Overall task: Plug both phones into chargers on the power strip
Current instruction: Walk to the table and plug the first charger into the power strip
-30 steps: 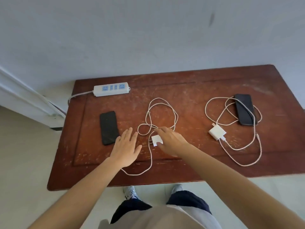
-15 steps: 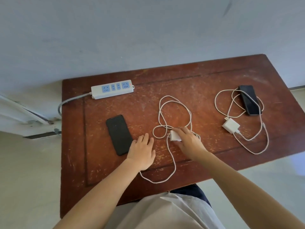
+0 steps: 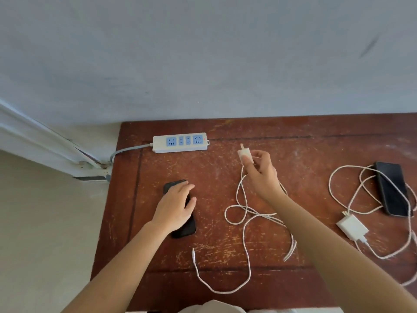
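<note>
My right hand (image 3: 261,172) pinches a small white charger plug (image 3: 243,154) above the table, prongs pointing up and left, a short way right of the white power strip (image 3: 180,142). Its white cable (image 3: 246,224) trails down in loops to a loose end near the front edge. My left hand (image 3: 174,207) lies flat over a black phone (image 3: 184,230), fingers spread, covering its upper part. A second black phone (image 3: 393,192) lies at the far right under a coiled cable, with another white charger (image 3: 352,227) beside it.
The worn red-brown wooden table (image 3: 293,141) stands against a pale blue wall. The strip's grey cord (image 3: 126,151) runs off the table's left edge toward a white door frame (image 3: 45,145). Pale floor lies to the left.
My right hand has lifted the charger plug off the table and carried it up toward the power strip. My left hand has slid left onto the black phone. The view has shifted.
</note>
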`<state>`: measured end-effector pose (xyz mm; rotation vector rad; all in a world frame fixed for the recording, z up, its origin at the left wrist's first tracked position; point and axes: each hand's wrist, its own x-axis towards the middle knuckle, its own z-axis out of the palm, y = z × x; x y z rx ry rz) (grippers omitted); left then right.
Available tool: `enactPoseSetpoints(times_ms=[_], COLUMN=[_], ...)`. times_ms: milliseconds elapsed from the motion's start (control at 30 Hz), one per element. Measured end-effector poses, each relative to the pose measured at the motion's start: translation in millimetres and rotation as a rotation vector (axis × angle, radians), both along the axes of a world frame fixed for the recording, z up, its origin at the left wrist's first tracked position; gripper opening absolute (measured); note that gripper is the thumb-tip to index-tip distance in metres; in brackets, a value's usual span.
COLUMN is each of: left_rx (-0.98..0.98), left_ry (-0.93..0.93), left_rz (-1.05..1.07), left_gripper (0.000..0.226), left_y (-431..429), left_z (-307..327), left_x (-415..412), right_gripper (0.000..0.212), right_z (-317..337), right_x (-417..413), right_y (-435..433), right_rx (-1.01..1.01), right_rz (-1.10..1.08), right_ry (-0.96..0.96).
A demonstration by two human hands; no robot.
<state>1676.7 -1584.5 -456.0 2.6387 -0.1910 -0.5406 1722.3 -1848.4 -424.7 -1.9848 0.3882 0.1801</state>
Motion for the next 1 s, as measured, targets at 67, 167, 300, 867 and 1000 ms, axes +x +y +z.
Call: enactPoseSetpoints(times_ms=[67,167,300,867,1000], left_rx=[0.100,0.229,0.326,0.176,0.165], left_ry=[-0.032,-0.114,-0.200,-0.322,-0.346], left_rz=[0.025,0.031,-0.023,0.023,0.041], left_gripper=[0.055,0.062,0.065,0.061,0.061], left_y=[14,30,52,89,88], left_z=[-1,-5,-17,-81,-82], left_x=[18,43,75,96,95], right_gripper=[0.051,0.050,0.037,0.050,0.051], right_z=[-1,-2,-4,-6,-1], right_x=[23,50,70,154,166], right_y=[11,29,53,131,130], right_rx=[0.038,0.063,0.216,-0.527,-0.593], right_rz=[-0.033,-0.027,0.046,0.743,0.852], right_ry=[0.055,0.109,0.168,-0.093,-0.069])
